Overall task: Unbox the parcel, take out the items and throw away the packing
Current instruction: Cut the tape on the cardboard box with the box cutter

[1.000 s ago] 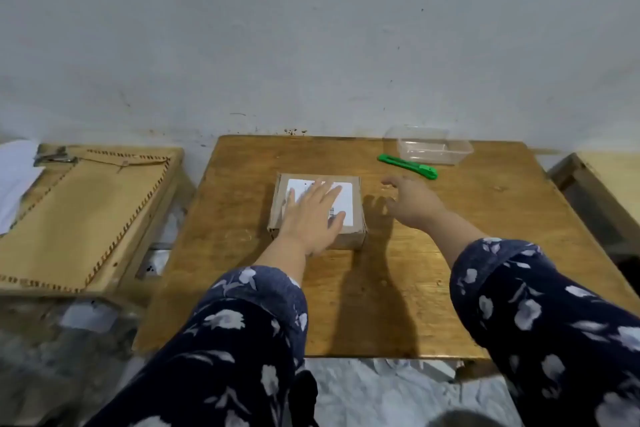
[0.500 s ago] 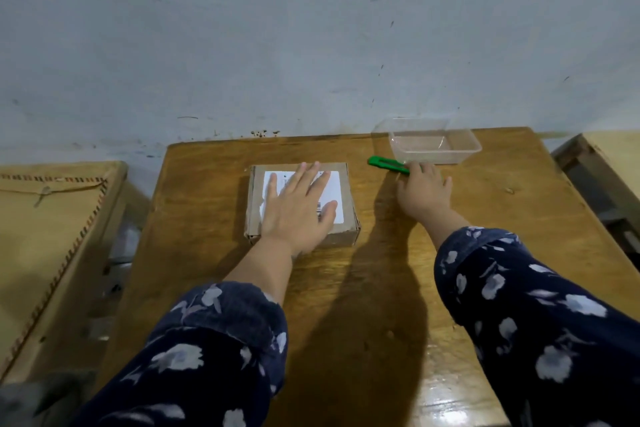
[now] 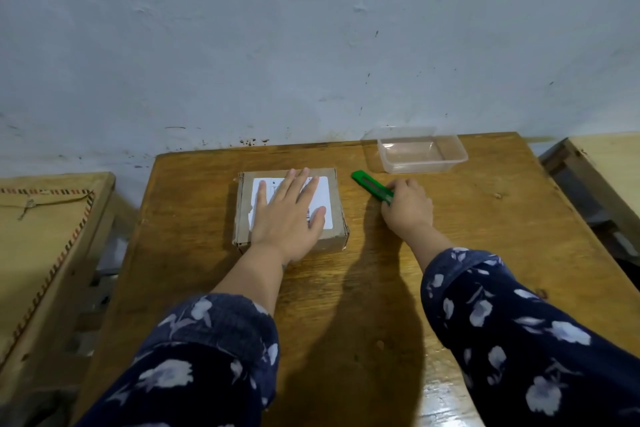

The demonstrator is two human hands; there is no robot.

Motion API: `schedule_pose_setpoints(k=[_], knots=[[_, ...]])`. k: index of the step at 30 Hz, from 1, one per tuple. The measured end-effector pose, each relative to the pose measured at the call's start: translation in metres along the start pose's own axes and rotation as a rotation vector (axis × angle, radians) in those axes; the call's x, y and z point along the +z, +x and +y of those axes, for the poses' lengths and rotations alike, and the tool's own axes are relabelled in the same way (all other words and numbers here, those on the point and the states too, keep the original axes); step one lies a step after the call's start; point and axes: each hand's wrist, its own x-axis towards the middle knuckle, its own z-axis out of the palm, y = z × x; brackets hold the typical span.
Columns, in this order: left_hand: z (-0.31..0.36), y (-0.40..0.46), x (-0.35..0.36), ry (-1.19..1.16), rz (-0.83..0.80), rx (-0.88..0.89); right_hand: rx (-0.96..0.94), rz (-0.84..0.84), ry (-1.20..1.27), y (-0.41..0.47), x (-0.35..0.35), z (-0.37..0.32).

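Fingers (image 3: 394,192) curl round smooth green cutter (image 3: 371,188); left hand (image 3: 289,215) flat on cardboard parcel (image 3: 337,218).

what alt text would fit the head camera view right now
A person's left hand lies flat on a sealed cardboard parcel on a wooden table, while the right hand closes around a green box cutter beside it. An empty clear plastic container sits behind, near a pale wall.

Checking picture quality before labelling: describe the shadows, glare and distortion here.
Head view: the arms cast a dark shadow across the wooden table between parcel and right hand; glare brightens the near table edge; wide-angle bending at the borders; green box cutter stays sharp.
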Motion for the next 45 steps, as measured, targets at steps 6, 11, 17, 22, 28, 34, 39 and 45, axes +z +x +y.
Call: schedule_pose_setpoints(k=[6, 11, 17, 22, 28, 34, 39, 45], knots=[[0.006, -0.008, -0.002, 0.013, -0.046, -0.031, 0.08, -0.209, 0.448, -0.023, -0.028, -0.014], [0.017, -0.023, -0.002, 0.001, -0.041, -0.087, 0.121, -0.46, 0.792, -0.05, -0.054, -0.021], [0.027, -0.032, -0.001, 0.002, -0.034, -0.147, 0.207, -0.597, 1.071, -0.069, -0.072, -0.024], [0.026, -0.033, -0.001, -0.005, -0.036, -0.149, 0.152, -0.672, 1.15, -0.074, -0.079, -0.021], [0.025, -0.031, 0.002, -0.011, -0.017, -0.157, 0.092, -0.628, 1.087, -0.076, -0.073, -0.022], [0.025, -0.031, 0.001, -0.02, 0.0, -0.161, 0.05, -0.379, 0.975, -0.084, -0.058, -0.025], [0.025, -0.03, 0.003, -0.016, 0.022, -0.157, -0.022, -0.288, 0.786, -0.085, -0.047, -0.027], [0.025, -0.03, 0.002, -0.018, 0.03, -0.156, -0.064, -0.207, 0.567, -0.09, -0.039, -0.03]])
